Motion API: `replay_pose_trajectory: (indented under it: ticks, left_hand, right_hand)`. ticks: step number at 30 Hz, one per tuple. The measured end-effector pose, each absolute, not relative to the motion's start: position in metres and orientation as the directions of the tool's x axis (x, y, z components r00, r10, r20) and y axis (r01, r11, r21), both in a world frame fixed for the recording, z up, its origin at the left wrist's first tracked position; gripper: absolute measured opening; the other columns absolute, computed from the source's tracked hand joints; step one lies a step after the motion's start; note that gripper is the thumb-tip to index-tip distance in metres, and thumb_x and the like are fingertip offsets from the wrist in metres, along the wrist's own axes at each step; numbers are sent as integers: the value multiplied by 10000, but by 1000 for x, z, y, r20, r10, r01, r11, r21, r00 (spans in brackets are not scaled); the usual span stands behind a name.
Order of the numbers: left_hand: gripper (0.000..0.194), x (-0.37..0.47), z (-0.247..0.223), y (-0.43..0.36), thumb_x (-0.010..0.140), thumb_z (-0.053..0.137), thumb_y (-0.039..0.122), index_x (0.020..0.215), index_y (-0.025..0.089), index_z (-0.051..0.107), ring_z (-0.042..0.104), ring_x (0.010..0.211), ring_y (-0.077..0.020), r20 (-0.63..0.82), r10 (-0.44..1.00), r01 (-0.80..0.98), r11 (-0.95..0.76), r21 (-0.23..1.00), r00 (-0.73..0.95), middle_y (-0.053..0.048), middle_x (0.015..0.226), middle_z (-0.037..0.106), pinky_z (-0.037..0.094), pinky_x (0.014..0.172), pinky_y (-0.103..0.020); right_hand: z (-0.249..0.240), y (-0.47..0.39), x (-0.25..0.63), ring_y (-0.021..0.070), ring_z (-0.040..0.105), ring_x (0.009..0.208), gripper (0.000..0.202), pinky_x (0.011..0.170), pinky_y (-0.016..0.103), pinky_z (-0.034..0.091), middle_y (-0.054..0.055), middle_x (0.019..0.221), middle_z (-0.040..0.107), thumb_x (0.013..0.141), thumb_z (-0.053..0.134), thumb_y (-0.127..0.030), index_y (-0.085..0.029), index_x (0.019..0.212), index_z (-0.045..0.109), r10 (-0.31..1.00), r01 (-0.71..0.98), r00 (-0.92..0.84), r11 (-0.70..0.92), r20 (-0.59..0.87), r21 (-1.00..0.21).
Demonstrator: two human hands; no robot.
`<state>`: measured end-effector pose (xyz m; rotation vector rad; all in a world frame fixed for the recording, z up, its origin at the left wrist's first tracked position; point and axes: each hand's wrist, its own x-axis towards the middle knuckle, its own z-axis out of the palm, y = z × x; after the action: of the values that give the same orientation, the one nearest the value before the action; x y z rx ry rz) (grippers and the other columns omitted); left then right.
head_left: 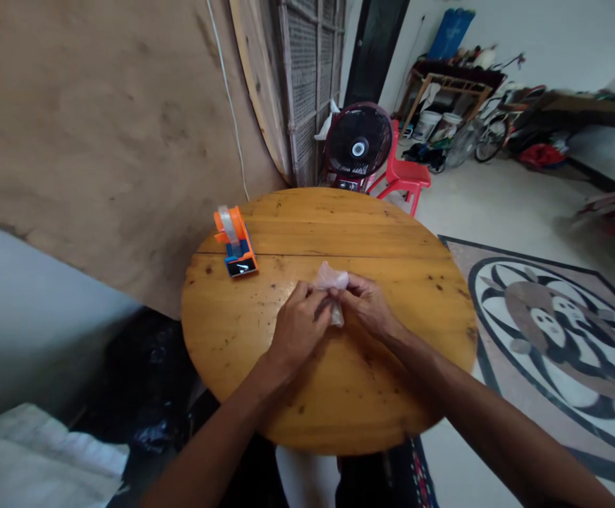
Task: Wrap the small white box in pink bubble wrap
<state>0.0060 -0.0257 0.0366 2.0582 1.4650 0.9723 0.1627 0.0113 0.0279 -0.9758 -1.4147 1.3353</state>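
A small crumpled, see-through pinkish plastic bag (333, 277) is held between my two hands, above the middle of the round wooden table (413, 268). My left hand (302, 317) pinches it from the left, fingers curled. From the right, my right hand (367, 303) grips it with thumb and fingers together. A lower end of the plastic hangs below the fingers. Whether anything is inside the bag I cannot make out. Toward the table's left edge stands an orange and blue tape dispenser (238, 243) with a roll of clear tape, apart from both hands.
Behind the table are a dark red fan (360, 144) and a red plastic chair (408, 171). A large wooden board (101, 127) leans along the left side. Black plastic bags (143, 374) lie at lower left. A panda floor mosaic (566, 331) is on the right.
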Motion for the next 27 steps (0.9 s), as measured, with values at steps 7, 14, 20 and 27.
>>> replay_pose_trajectory:
  ticks: [7, 14, 20, 27]
  left_hand:
    - [425, 7, 30, -23, 794, 664, 269, 1174, 165, 507, 541, 1145, -275, 334, 943, 629, -259, 733, 0, -132, 1173, 560, 469, 947, -431]
    - [363, -2, 29, -6, 848, 602, 287, 1192, 180, 553, 617, 1050, -205, 186, 929, 269, -277, 922, 320, -94, 1172, 641, 491, 906, -357]
    - [160, 3, 18, -13, 824, 635, 306, 878, 167, 577, 624, 920, -161, 217, 959, 192, -250, 949, 181, -66, 1040, 667, 487, 801, -268]
    - [145, 1, 15, -3, 829, 623, 298, 900, 174, 647, 584, 832, -149, 252, 931, 151, -298, 943, 265, -47, 916, 628, 473, 754, -262]
  right_hand:
    - [41, -1, 170, 148, 580, 744, 278, 761, 285, 476, 9, 778, 640, 756, 684, -473, -196, 758, 659, 953, 105, -299, 87, 52, -991]
    - [36, -2, 169, 176, 597, 850, 314, 808, 305, 477, 40, 857, 648, 783, 647, -511, -199, 779, 681, 949, 178, -265, 225, 174, -958]
    - [23, -6, 167, 161, 599, 863, 158, 789, 283, 476, 44, 910, 639, 827, 619, -357, -205, 829, 662, 948, 239, -161, 308, 275, -921]
    - [31, -10, 179, 181, 622, 951, 169, 870, 332, 485, 55, 999, 674, 820, 617, -252, -221, 985, 636, 880, 441, -209, 475, 427, -762]
